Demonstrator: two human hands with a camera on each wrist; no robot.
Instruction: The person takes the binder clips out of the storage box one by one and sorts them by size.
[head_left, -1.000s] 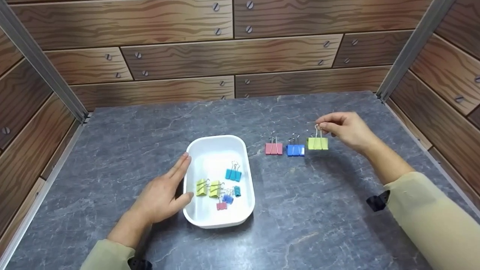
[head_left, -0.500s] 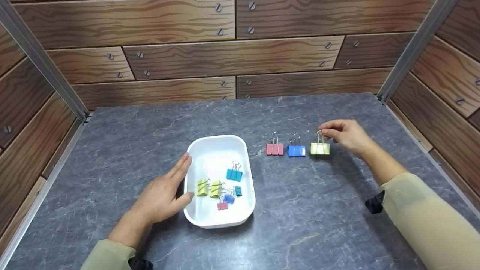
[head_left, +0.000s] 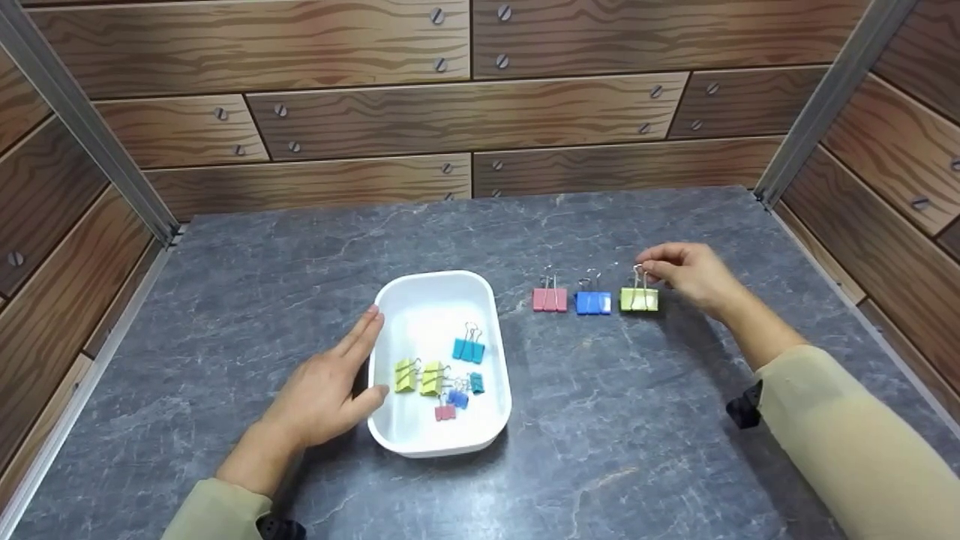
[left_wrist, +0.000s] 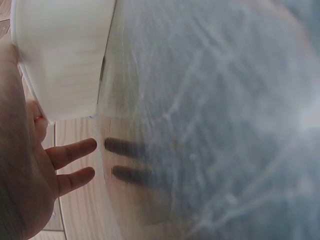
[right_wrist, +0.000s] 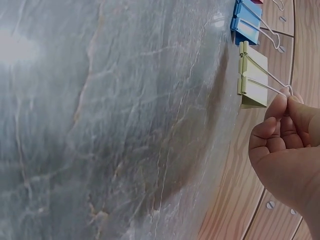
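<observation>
My right hand (head_left: 696, 277) pinches a wire handle of a large yellow-green binder clip (head_left: 639, 300) between thumb and fingertips. That clip stands at the right end of a row, beside a blue binder clip (head_left: 593, 303) and a pink binder clip (head_left: 550, 300). In the right wrist view, the yellow-green clip (right_wrist: 256, 82) has its handles up, gripped by the hand (right_wrist: 285, 135). My left hand (head_left: 322, 394) rests against the left rim of a white tray (head_left: 420, 307), fingers extended. The left wrist view shows the tray's outer wall (left_wrist: 65, 60) beside that hand (left_wrist: 30, 180).
Inside the tray lie two yellow-green binder clips (head_left: 431, 379), a larger teal one (head_left: 469, 350), and small teal (head_left: 477, 383), blue (head_left: 457, 399) and pink ones (head_left: 445, 412). Wood-patterned walls (head_left: 360, 120) enclose the dark marbled tabletop (head_left: 262, 270) at the back and sides.
My right hand has lowered the yellow-green binder clip to the table, level with the blue and pink ones. The left hand has stayed at the tray's rim.
</observation>
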